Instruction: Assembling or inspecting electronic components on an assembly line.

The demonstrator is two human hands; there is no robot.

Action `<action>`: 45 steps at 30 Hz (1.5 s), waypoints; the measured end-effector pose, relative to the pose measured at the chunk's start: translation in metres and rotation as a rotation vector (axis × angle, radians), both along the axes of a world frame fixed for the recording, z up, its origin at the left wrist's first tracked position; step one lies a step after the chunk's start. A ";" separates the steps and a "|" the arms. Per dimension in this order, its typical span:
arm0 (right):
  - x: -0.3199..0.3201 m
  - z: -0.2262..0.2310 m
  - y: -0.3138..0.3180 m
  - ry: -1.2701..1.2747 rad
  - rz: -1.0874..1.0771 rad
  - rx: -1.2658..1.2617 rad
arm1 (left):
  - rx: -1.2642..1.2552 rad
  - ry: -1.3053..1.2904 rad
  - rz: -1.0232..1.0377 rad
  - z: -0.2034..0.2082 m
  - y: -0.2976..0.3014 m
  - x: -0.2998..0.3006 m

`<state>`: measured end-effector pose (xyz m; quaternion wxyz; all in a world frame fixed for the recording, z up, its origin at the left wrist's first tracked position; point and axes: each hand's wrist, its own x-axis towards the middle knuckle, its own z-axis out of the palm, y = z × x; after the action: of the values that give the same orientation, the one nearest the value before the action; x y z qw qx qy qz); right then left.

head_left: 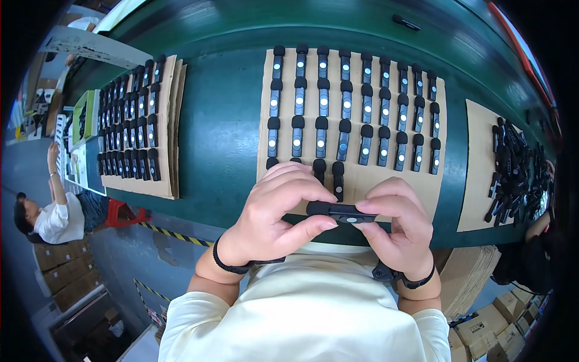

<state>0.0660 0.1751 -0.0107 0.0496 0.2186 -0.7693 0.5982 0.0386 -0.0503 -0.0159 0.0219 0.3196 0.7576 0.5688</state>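
A small black wireless microphone [344, 211] with a foam cap is held level between my hands, close to my body. My left hand [265, 208] has its thumb and index finger around the foam-cap end. At the other end, my right hand [395, 220] pinches the body between thumb and fingers, with a pale round spot showing on the side. Beneath and beyond my hands lies a cardboard sheet [416, 188] bearing several rows of like microphones [324, 96]. My left hand partly covers the nearest row, where two microphones [338, 181] stand out.
Left on the green workbench [220, 120] lies stacked cardboard [172, 133] with more microphones [134, 133]. At the right, a loose heap of black pieces [515, 169] rests on another sheet [475, 181]. One dark piece [406, 23] lies far off. Another person [63, 220] is at far left.
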 end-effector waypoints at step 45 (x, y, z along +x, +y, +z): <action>0.025 -0.060 0.020 0.254 -0.031 0.682 | -0.223 0.138 0.267 -0.009 -0.022 -0.002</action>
<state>0.0911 0.1951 -0.0709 0.0780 0.2832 -0.9156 0.2744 0.0370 -0.0728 -0.0249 -0.0705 0.2502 0.8513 0.4558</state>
